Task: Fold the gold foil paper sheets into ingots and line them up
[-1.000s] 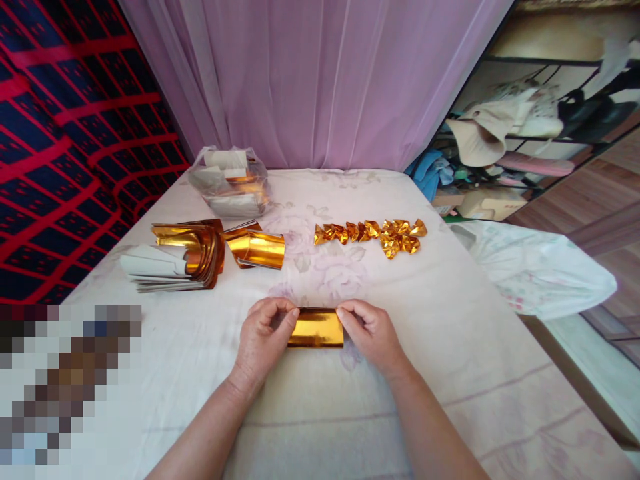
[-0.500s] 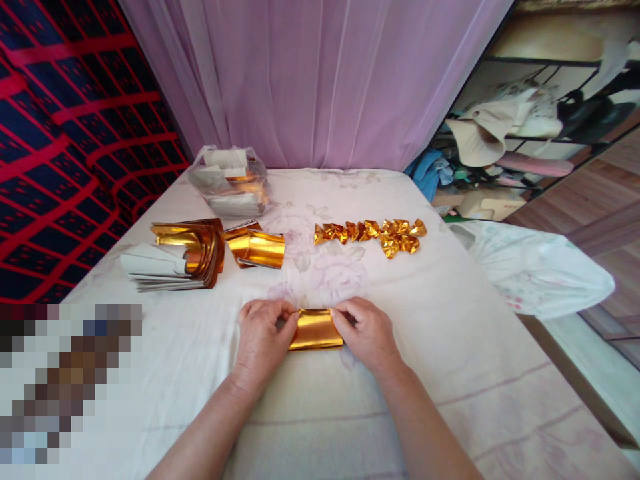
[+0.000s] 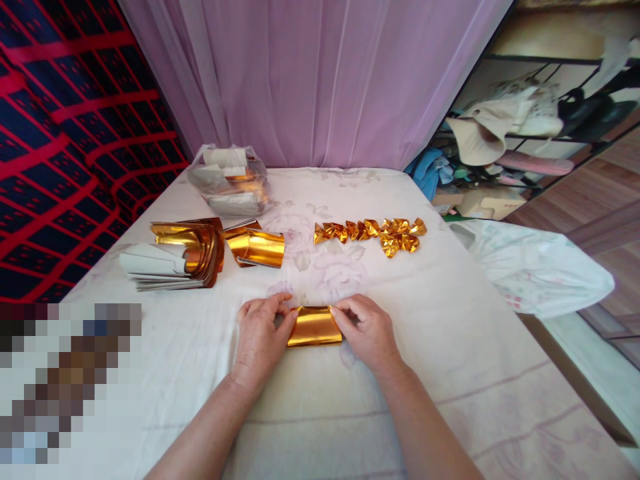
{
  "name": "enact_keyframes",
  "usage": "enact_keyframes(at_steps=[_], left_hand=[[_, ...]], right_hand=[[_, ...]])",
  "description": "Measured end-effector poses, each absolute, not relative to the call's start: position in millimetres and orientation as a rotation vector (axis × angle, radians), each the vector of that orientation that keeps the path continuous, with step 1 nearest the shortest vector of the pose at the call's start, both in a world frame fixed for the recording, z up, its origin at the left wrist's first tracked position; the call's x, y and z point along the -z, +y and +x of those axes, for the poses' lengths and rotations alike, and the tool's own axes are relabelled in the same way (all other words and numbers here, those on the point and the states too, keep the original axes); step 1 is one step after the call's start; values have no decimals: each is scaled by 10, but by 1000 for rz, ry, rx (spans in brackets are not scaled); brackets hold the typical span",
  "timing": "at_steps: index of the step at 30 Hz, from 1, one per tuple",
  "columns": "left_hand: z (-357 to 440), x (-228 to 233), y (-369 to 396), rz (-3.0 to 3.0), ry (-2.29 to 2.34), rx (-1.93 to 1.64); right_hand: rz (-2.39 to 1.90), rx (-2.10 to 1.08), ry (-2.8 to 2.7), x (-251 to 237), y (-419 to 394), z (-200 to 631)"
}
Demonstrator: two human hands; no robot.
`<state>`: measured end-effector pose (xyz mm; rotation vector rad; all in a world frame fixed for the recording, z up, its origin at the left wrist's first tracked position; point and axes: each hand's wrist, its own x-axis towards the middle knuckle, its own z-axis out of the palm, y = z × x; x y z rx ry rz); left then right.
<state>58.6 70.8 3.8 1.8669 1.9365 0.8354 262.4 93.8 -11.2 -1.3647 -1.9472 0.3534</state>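
As gold foil (image 3: 316, 327) lies between, left hand (image 3: 263, 333) holding one end, right hand (image 3: 369, 333) the other

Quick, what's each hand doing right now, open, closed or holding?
Left hand: fingers curled, thumb at the gold foil sheet's far left corner; grip unclear.
Right hand: closed, pinching its far right corner.

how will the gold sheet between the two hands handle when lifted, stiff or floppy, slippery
The gold sheet is probably light and bendable, since the stack of similar sheets shows thin edges and curves over. It may be slippery, given its mirror-like shine. It would likely keep a crease, as the crinkled gold pieces seem to hold sharp folds.
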Motion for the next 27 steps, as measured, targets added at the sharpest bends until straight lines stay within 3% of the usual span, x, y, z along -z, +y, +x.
enact_keyframes(at_steps=[10,27], left_hand=[[590,-83,697,1963,1913,-801],[628,-105,711,1994,2037,-645]], right_hand=[[-1308,-165,-2057,90,929,2649],[-1515,-360,-2105,83,952,2637]])
